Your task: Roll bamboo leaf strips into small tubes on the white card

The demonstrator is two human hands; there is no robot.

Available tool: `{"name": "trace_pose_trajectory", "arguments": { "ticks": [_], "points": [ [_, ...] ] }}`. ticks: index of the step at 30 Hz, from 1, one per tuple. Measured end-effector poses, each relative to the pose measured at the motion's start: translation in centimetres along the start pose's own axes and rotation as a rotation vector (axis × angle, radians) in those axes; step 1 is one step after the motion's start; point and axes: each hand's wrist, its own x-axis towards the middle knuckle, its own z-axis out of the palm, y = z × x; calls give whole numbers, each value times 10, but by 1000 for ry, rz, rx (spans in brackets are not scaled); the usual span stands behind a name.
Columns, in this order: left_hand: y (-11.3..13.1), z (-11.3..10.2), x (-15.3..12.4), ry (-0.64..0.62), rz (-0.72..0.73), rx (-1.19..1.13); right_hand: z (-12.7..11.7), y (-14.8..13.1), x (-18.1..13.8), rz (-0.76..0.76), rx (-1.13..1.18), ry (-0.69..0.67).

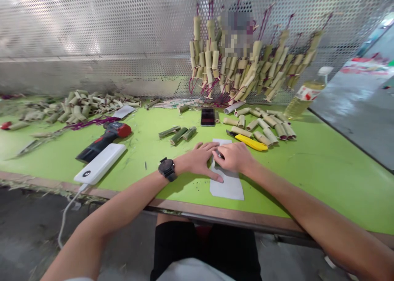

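Note:
A white paper-like sheet lies lengthwise near the front of the green table. My left hand, with a black watch on the wrist, rests flat on the sheet's left side, fingers stretched out and thumb apart. On the upper part of the sheet my right hand is closed, its curled fingers meeting the left fingertips. Whatever it grips is hidden. Just beyond it lies a yellow utility knife with its black tip pointing left. Short green bamboo pieces lie beyond my left hand.
Cut bamboo tubes lie at the right rear, with a bottle of yellow liquid behind them. Strung bamboo figures hang on the perforated metal panel. A cordless drill, white power bank and bamboo heap occupy the left.

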Motion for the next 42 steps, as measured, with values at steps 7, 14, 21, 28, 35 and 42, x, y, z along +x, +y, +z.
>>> {"name": "trace_pose_trajectory", "arguments": {
  "ticks": [7,14,21,28,35,42],
  "points": [
    [1,0,-1,10,-11,20,3,15,6,206,-121,-7],
    [-2,1,1,-2,9,-2,-2,-1,0,-60,9,-59],
    [1,1,-1,12,0,13,-1,14,5,156,-95,-37],
    [0,1,0,4,-5,-2,-2,3,0,-50,20,-19],
    [1,1,0,-2,-4,12,0,7,1,51,5,8],
    [2,0,0,-6,-14,7,-2,8,2,49,14,-33]
  ]
}}
